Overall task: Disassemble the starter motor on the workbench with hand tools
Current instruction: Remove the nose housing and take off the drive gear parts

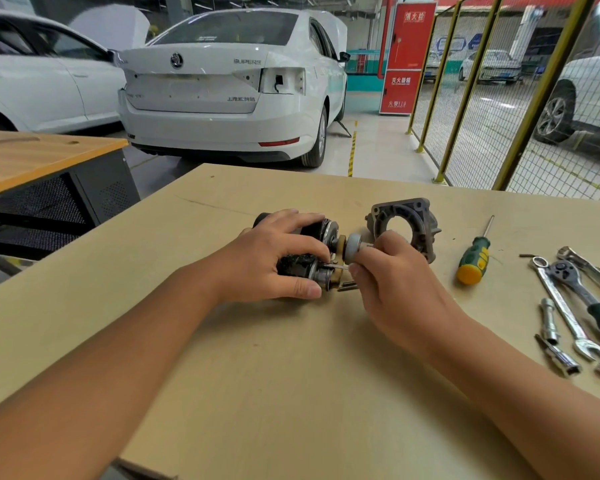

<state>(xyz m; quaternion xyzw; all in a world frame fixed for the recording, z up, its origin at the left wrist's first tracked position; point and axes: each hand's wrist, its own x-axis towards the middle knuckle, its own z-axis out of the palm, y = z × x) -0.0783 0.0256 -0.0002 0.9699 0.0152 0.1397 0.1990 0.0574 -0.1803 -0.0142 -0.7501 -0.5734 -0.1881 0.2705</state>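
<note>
The dark starter motor (297, 265) lies on its side in the middle of the wooden workbench (291, 375). My left hand (274, 258) grips its body from above, fingers curled over both cylinders. A shaft with a grey pinion (353, 244) and a tan lever sticks out to the right. My right hand (392, 282) pinches the shaft end just right of the pinion. The removed grey nose housing (418, 220) stands behind my right hand. Two small dark bolts (347, 287) lie under the shaft.
To the right lie a green-and-yellow screwdriver (473, 258), a ratchet (582, 289), a combination wrench (565, 313), sockets and an extension (555, 348). A second bench (32, 157) stands at left. A white car (229, 88) and a yellow mesh fence (499, 98) are beyond.
</note>
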